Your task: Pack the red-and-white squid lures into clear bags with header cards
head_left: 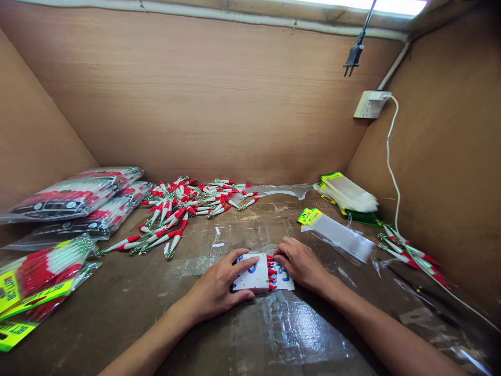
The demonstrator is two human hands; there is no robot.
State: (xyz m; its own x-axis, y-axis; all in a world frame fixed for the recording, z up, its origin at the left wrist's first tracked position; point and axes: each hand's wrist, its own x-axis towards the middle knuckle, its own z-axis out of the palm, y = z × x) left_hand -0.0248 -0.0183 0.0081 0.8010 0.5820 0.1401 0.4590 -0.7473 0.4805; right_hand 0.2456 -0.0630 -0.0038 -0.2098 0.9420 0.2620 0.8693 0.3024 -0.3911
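Note:
In front of me a small white card holder (250, 277) with blue marker writing lies on the table. My left hand (223, 282) is closed round its left part, fingers on top and thumb along the near side. Red tips of several fishing lures (272, 279) stick out of the holder's right end, over a white flap with blue marks. At the far end of that row, the bent fingers of my right hand (297, 261) pinch at a red tip; the fingertips partly hide it.
A heap of red-and-white lures (188, 203) lies at the back. Filled bags (70, 198) and yellow-labelled packs (43, 287) are at left. Clear sleeves (340, 235) lie at right, near more lures (410, 256). A white cord (388, 141) runs from the socket (371, 104); a plug (353, 55) hangs above.

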